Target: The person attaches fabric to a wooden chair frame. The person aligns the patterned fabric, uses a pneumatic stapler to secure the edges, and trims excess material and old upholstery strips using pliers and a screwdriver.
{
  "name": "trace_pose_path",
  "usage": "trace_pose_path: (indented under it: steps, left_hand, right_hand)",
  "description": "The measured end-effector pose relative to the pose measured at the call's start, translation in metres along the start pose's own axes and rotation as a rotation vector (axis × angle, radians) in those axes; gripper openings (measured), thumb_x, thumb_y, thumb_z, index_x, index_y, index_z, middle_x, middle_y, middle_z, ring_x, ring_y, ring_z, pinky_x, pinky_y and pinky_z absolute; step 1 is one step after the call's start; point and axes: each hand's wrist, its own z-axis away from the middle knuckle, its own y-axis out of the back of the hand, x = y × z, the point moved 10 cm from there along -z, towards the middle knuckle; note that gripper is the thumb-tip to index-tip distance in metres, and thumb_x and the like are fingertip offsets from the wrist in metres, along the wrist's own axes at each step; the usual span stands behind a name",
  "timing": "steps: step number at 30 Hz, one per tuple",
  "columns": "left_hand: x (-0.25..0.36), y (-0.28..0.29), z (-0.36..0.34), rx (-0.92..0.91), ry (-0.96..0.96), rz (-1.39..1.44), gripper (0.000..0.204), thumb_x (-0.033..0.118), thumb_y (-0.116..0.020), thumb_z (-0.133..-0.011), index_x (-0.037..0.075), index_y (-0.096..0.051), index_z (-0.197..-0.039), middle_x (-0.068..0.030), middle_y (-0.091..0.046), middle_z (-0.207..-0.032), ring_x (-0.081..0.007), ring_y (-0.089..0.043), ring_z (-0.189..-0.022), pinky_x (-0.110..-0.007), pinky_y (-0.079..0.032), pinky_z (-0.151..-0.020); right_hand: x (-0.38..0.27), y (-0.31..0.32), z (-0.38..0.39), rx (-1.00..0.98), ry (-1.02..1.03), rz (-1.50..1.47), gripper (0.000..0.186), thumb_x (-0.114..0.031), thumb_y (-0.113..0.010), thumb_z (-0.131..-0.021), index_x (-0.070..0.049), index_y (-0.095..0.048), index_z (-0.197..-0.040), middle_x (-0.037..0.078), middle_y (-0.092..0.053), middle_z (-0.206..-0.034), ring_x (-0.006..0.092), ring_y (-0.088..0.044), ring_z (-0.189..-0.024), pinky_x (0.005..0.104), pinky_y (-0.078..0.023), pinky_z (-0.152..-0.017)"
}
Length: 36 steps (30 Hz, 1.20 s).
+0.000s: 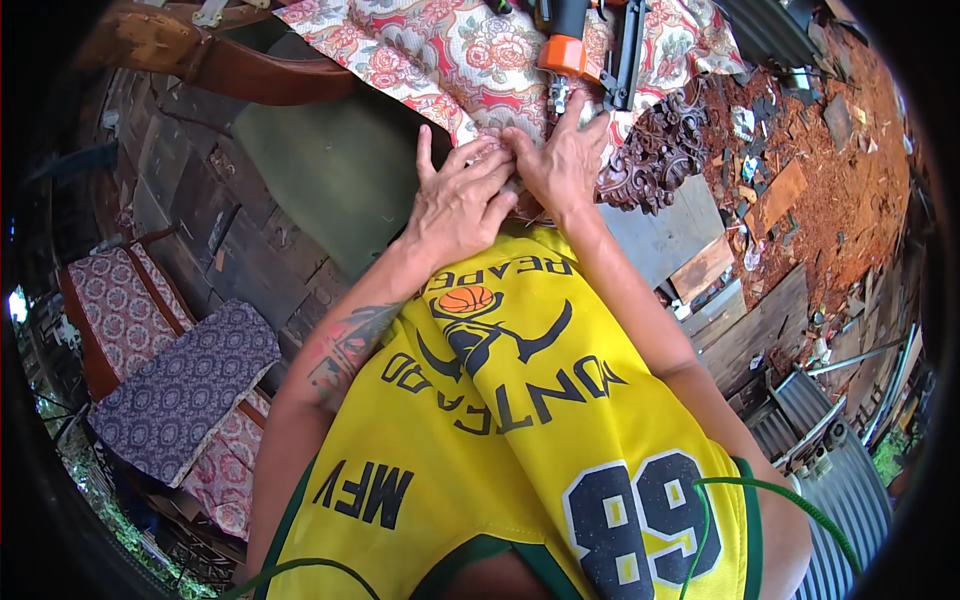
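Observation:
A floral cloth (pixel 415 55) in red, cream and grey lies over a piece of furniture in front of me. At its near edge rests my left hand (pixel 455 200), fingers stretched over the cloth and the little finger held apart. My right hand (pixel 562 165) lies flat beside it, fingers spread on the cloth, its thumb meeting the left fingertips. Just beyond the right fingers is an air-powered staple gun (pixel 567 55), black and orange, with a metal hose fitting toward me. Dark carved wood (pixel 655 150) shows to the right of the cloth.
A curved brown wooden piece (pixel 260 75) and a dark green panel (pixel 310 165) are at the left. Patterned cushions (pixel 185 390) sit lower left. Scraps and boards (pixel 780 195) litter the reddish ground at right, near corrugated metal sheets (pixel 845 510). A green cord (pixel 800 500) crosses my shirt.

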Motion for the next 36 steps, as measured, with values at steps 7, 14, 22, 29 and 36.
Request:
trace_pose_path:
  steps: [7, 14, 22, 29, 36]
  left_hand:
    - [-0.046, 0.059, -0.07, 0.333, -0.212, -0.271, 0.07, 0.044, -0.083, -0.087, 0.039, -0.061, -0.153, -0.0023, -0.063, -0.152, -0.0281, -0.045, -0.152, -0.067, -0.018, -0.128]
    - [-0.057, 0.029, -0.104, 0.079, -0.442, -0.324, 0.079, 0.051, -0.08, -0.085, 0.036, -0.056, -0.158, 0.0, -0.048, -0.168, -0.0275, -0.039, -0.154, -0.053, -0.022, -0.128]
    - [-0.053, 0.034, -0.105, 0.047, -0.403, -0.288, 0.095, 0.047, -0.085, -0.082, 0.032, -0.045, -0.166, -0.0034, -0.042, -0.169, -0.029, -0.038, -0.154, -0.052, -0.022, -0.127]
    - [-0.083, 0.052, -0.058, 0.161, -0.254, -0.081, 0.087, 0.035, -0.08, -0.092, 0.015, -0.043, -0.167, -0.009, -0.041, -0.172, -0.0314, -0.033, -0.162, -0.054, -0.018, -0.132]
    - [-0.041, 0.033, -0.027, 0.111, -0.303, -0.158, 0.05, 0.025, -0.071, -0.102, 0.01, -0.065, -0.149, -0.0107, -0.06, -0.157, -0.0315, -0.048, -0.153, -0.054, -0.033, -0.128]
  right_hand:
    - [-0.005, 0.002, 0.005, 0.004, 0.053, 0.011, 0.117, -0.052, -0.085, -0.087, 0.007, -0.023, -0.168, 0.055, -0.018, -0.161, 0.0684, -0.026, -0.151, 0.0624, -0.032, -0.125]
    - [-0.011, 0.005, 0.003, 0.017, 0.031, -0.092, 0.116, -0.047, -0.087, -0.085, 0.008, -0.025, -0.167, 0.056, -0.018, -0.16, 0.068, -0.023, -0.152, 0.0608, -0.027, -0.128]
    - [-0.002, 0.007, 0.008, -0.028, 0.021, -0.061, 0.127, -0.044, -0.092, -0.08, 0.005, -0.016, -0.169, 0.057, -0.013, -0.161, 0.0701, -0.019, -0.153, 0.0627, -0.025, -0.128]
    - [0.008, 0.019, 0.012, -0.177, 0.063, -0.146, 0.129, -0.047, -0.095, -0.073, -0.01, -0.023, -0.172, 0.048, -0.014, -0.168, 0.0606, -0.021, -0.158, 0.0581, -0.027, -0.129]
    - [0.006, 0.015, 0.01, 0.014, 0.066, -0.191, 0.113, -0.049, -0.09, -0.081, -0.01, -0.032, -0.169, 0.051, -0.021, -0.162, 0.0635, -0.022, -0.156, 0.0595, -0.028, -0.128]
